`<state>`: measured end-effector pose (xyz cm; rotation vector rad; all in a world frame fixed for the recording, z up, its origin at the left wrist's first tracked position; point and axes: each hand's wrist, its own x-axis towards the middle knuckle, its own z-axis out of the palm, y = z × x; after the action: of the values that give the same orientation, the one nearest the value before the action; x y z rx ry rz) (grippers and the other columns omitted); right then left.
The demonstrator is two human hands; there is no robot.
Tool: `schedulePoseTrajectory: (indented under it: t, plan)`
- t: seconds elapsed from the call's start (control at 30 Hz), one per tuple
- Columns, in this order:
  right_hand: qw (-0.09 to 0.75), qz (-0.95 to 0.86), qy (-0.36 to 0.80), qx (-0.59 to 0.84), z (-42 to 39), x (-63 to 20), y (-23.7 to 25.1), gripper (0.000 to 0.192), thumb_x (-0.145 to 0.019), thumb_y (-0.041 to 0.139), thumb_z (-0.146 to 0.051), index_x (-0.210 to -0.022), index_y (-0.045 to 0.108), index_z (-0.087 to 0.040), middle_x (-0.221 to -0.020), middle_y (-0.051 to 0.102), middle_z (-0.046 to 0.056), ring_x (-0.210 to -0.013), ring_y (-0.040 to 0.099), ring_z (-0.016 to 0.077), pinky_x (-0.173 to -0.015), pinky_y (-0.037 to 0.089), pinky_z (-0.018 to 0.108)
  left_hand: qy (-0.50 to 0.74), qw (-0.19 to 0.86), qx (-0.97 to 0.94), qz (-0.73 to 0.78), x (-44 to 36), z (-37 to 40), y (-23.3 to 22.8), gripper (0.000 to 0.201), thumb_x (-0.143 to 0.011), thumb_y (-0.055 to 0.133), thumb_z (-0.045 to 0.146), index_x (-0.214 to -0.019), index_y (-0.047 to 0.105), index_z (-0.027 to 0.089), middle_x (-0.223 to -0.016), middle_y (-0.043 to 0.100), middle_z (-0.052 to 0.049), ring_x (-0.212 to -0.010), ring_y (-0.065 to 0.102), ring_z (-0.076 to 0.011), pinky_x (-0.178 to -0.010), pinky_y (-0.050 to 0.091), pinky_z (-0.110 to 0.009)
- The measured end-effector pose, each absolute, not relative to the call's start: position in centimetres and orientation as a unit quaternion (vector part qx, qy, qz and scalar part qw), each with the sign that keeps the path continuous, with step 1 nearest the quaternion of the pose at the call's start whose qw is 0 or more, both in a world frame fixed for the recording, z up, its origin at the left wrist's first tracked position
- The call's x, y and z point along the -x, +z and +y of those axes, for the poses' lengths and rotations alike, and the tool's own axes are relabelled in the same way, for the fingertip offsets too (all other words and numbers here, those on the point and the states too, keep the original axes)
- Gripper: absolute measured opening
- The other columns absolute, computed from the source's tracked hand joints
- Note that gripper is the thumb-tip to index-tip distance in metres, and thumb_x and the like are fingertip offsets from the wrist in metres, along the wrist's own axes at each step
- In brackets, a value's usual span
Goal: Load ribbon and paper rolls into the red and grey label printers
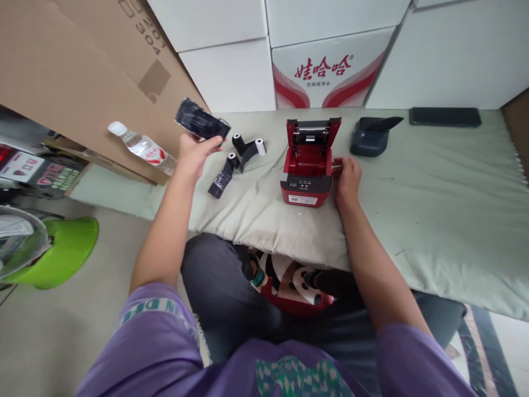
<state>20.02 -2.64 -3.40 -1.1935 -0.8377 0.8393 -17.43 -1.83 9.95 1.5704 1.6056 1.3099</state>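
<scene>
My left hand (196,151) is closed on a flat, scuffed black strip (201,121), raised above the bench; its exact kind is unclear. Below and right of it lie small black-and-white paper rolls (260,146), some with black strips pulled loose. A red receipt printer (306,190) stands in front of me, its lid tipped up and back, and its red paper bay shows no roll. Against the printer's right side, my right hand (347,179) has its fingers bent and the tips touching the casing.
Right of the printer stands a small dark device (367,140) with a black strip sticking out, and a black phone (445,117) lies farther right. A water bottle (142,146) leans by a large carton (103,71). White boxes (330,69) line the back of the cloth-covered bench (446,209).
</scene>
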Motion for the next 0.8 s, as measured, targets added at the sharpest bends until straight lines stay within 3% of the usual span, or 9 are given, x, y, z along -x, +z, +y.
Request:
schedulePoseTrajectory:
  t: [0.1,0.2,0.43,0.67,0.8]
  plan:
    - [0.666,-0.368,0.375,0.529,-2.6,-20.0,-3.4,0.031,-0.095,0.054,-0.049,-0.082,0.063,-0.023,-0.081,0.066,-0.001,-0.061,0.056,0.0111,-0.059,0.045,0.028,0.465,0.292,-0.656,0.518,11.2,-2.6,9.8,0.037,-0.078,0.089,0.04,-0.103,0.069,0.022,-0.108,0.079,-0.007,-0.107,0.076,-0.0282,-0.089,0.065,-0.043]
    - [0.663,-0.368,0.376,0.533,-2.5,-20.0,-3.4,0.032,-0.095,0.055,-0.05,-0.081,0.062,-0.023,-0.082,0.066,0.0,-0.061,0.057,0.0116,-0.059,0.046,0.028,0.359,0.306,-0.759,0.449,5.8,-2.6,8.5,0.034,-0.079,0.089,0.035,-0.103,0.07,0.02,-0.102,0.079,-0.007,-0.105,0.075,-0.0263,-0.091,0.063,-0.042]
    - [0.659,-0.369,0.38,0.535,-2.1,-20.2,-3.8,0.033,-0.093,0.055,-0.054,-0.081,0.062,-0.025,-0.081,0.067,0.0,-0.062,0.058,0.0125,-0.057,0.047,0.028,0.256,0.224,-0.841,0.421,1.1,-0.8,7.1,0.011,-0.081,0.079,0.022,-0.086,0.07,0.019,-0.088,0.074,-0.003,-0.092,0.071,-0.0247,-0.086,0.055,-0.041]
    - [0.667,-0.371,0.375,0.526,-2.1,-20.0,-4.0,0.034,-0.093,0.055,-0.055,-0.081,0.061,-0.024,-0.083,0.067,0.0,-0.061,0.058,0.0125,-0.059,0.047,0.029,0.187,0.217,-0.859,0.424,0.4,0.9,6.4,0.018,-0.075,0.084,0.022,-0.09,0.075,0.018,-0.087,0.077,-0.004,-0.089,0.073,-0.0262,-0.089,0.055,-0.042]
    - [0.669,-0.369,0.376,0.524,-1.9,-20.0,-4.2,0.034,-0.092,0.056,-0.056,-0.081,0.061,-0.024,-0.082,0.066,0.0,-0.06,0.058,0.0123,-0.058,0.046,0.029,0.141,0.153,-0.877,0.433,-0.2,2.2,5.8,0.028,-0.068,0.092,0.026,-0.09,0.077,0.018,-0.085,0.077,-0.008,-0.102,0.073,-0.0338,-0.105,0.049,-0.052]
